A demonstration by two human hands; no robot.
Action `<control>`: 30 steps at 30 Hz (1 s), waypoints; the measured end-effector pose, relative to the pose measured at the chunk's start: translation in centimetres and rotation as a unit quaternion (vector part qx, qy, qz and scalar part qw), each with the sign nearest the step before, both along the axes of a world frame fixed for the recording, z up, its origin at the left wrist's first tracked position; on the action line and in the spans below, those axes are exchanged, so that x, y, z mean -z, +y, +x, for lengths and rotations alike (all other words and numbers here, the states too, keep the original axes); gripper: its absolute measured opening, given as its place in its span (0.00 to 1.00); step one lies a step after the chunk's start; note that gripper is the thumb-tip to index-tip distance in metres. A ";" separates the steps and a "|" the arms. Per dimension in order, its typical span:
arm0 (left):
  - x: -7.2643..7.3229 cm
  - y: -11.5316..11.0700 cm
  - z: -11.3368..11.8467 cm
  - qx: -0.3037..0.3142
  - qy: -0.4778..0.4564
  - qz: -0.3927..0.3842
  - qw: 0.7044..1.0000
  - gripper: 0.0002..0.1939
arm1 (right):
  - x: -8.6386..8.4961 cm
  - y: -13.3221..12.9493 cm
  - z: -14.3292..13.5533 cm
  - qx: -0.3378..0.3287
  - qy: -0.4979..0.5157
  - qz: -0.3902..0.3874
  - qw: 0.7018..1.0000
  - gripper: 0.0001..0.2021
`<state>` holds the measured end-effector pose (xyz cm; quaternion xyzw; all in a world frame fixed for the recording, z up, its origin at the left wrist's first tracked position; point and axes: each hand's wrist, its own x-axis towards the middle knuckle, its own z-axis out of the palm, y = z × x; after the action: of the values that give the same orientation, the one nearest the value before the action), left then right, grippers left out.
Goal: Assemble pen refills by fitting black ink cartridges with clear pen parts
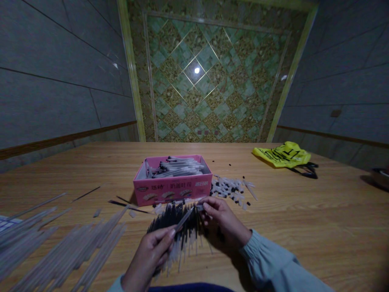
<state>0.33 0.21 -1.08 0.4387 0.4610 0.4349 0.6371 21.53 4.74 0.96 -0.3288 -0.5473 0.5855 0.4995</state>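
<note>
Lower centre of the frame: the left hand's point(158, 246) grip pinches a slender tube point(184, 220); the right hand's point(224, 220) grip holds a small pale piece point(199, 207) near its tip. Joining appears in hand; careful alignment seems called for.

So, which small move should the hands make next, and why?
Probably bring the small pale piece in the right hand to the translucent tube in the left hand: the tube's upper end points toward that piece, close by.

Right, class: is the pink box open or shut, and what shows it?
Open: the pink box has no lid over it, and the slim sticks inside show through its top.
</note>
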 end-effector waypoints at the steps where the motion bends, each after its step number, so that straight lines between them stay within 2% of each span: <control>1: -0.1 -0.1 0.0 0.002 0.001 0.000 1.000 0.28 | 0.0 -0.1 -0.1 -0.001 0.010 -0.005 1.000 0.14; 6: -0.4 -0.3 0.4 0.003 0.013 -0.006 1.000 0.28 | 0.1 0.1 0.0 0.007 -0.006 0.012 1.000 0.14; 13: -0.3 -0.3 0.3 0.011 0.016 -0.004 1.000 0.31 | -0.3 -0.1 -0.1 0.051 -0.068 0.100 0.991 0.11; 17: -0.3 -0.1 0.1 0.041 0.023 -0.009 0.999 0.27 | -0.7 -0.5 -0.2 0.061 -0.119 0.163 0.978 0.08; 20: -0.1 0.1 0.0 0.047 -0.004 -0.034 0.998 0.24 | -1.1 -0.7 0.0 0.045 -0.176 0.218 0.959 0.08; 24: 0.1 0.2 -0.2 0.041 -0.045 -0.049 0.997 0.24 | -1.5 -0.9 0.4 0.029 -0.252 0.308 0.917 0.10; 30: 0.6 0.1 -0.2 0.032 -0.003 -0.014 0.999 0.26 | -0.9 -1.1 0.4 0.048 -0.337 0.390 0.856 0.13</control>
<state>0.17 0.28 -1.65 0.4430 0.4513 0.4091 0.6579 21.89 3.61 1.87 -0.3104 -0.8489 0.1528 0.3996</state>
